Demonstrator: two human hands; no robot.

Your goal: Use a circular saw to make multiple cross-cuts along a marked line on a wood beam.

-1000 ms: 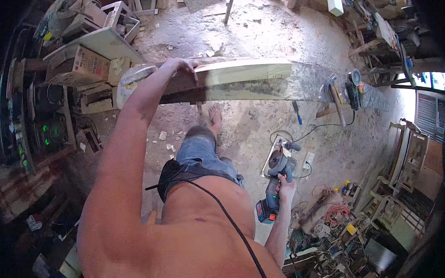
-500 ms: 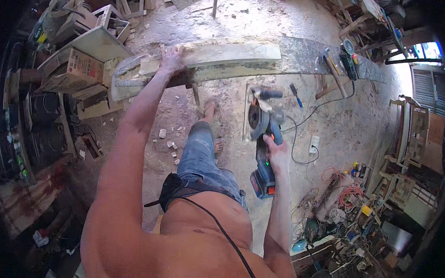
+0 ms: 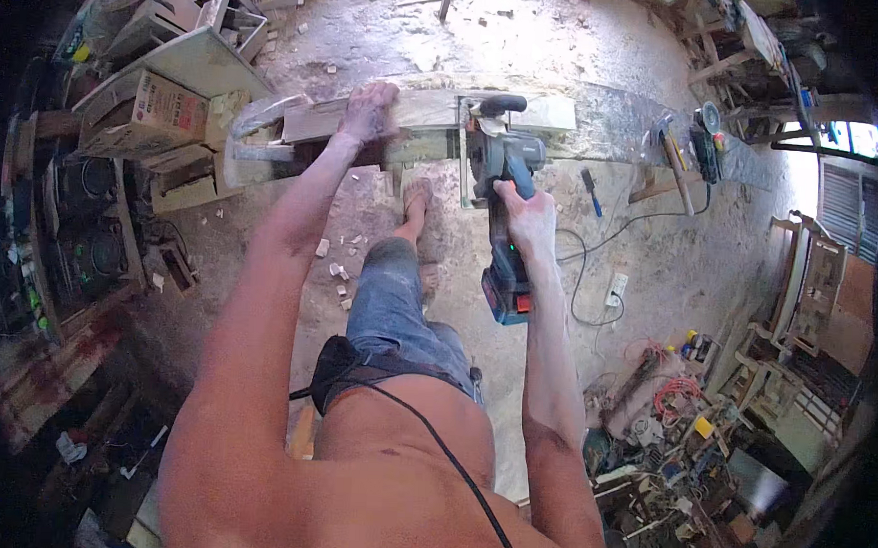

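Observation:
My left hand (image 3: 368,109) presses flat on a pale wooden plank (image 3: 422,112) that lies across a long dusty workbench (image 3: 622,125). My right hand (image 3: 528,217) grips the handle of a blue cordless circular saw (image 3: 505,179). The saw's base plate rests on the plank, just right of my left hand. Its battery end (image 3: 509,297) points back toward my body. My foot (image 3: 418,200) stands on the floor under the plank.
An angle grinder (image 3: 705,139) and hand tools lie on the bench's right part, with a cable running to a floor socket (image 3: 615,287). Cardboard boxes (image 3: 142,114) and crates stack at the left. Wood offcuts litter the floor. Wooden chair frames (image 3: 801,280) and cluttered tools fill the right side.
My right hand has lifted the saw from low by my right leg up onto the plank. My left hand has stayed pressed on the plank.

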